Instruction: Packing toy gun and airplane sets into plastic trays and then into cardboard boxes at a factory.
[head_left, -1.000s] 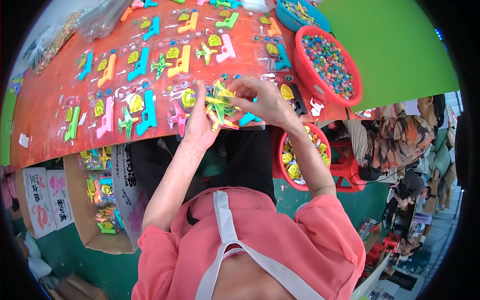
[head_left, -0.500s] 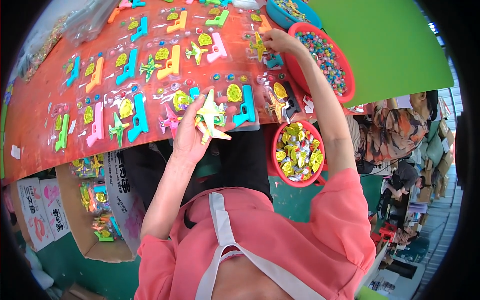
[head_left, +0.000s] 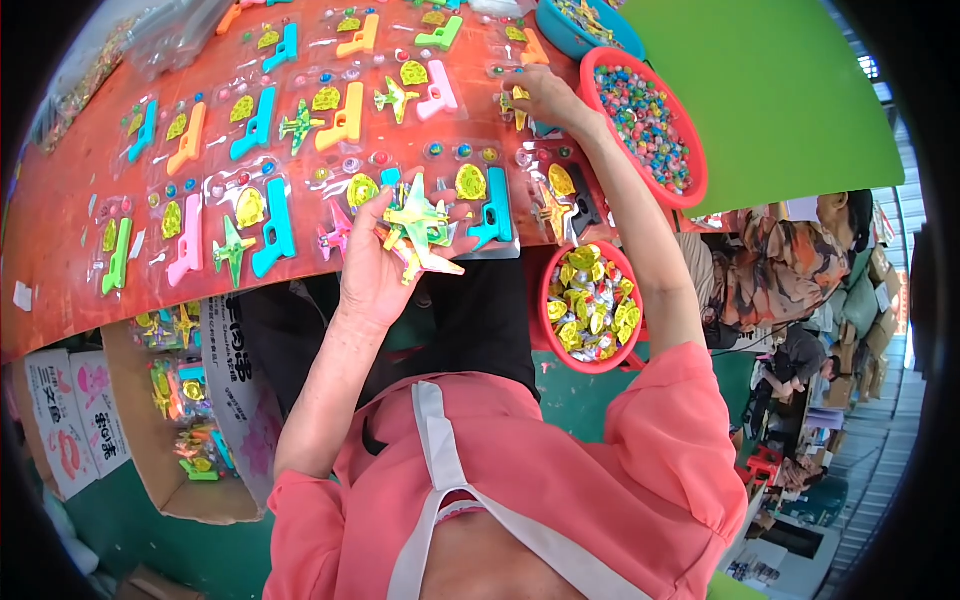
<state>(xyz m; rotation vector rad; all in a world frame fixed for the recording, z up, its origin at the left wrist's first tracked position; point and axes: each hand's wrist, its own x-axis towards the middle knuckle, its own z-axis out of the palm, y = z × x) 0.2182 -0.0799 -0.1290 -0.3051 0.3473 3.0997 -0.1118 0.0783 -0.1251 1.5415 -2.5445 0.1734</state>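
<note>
My left hand point(head_left: 366, 268), palm up near the table's front edge, holds a small stack of yellow-green toy planes point(head_left: 420, 222). At the back right of the table, my right hand point(head_left: 548, 98) has its fingertips on another yellow-green toy plane point(head_left: 519, 108). That plane lies over a clear blister tray, partly covered by the fingers. Below it on the table is a blister tray with a black toy gun point(head_left: 583, 212), an orange toy plane point(head_left: 555, 212) and a yellow oval piece point(head_left: 560, 180). A blue toy gun point(head_left: 494, 208) sits just right of my left hand.
Rows of filled blister trays cover the red table point(head_left: 75, 270). To the right stand a red basin point(head_left: 697, 165) of colourful balls and a blue basin point(head_left: 545, 22). A red bucket point(head_left: 548, 330) of yellow pieces is below the edge. An open carton point(head_left: 160, 440) stands lower left.
My right hand has shifted slightly left and down, and its fingers now cover more of the toy plane at the tray. My left hand keeps its stack, turned slightly.
</note>
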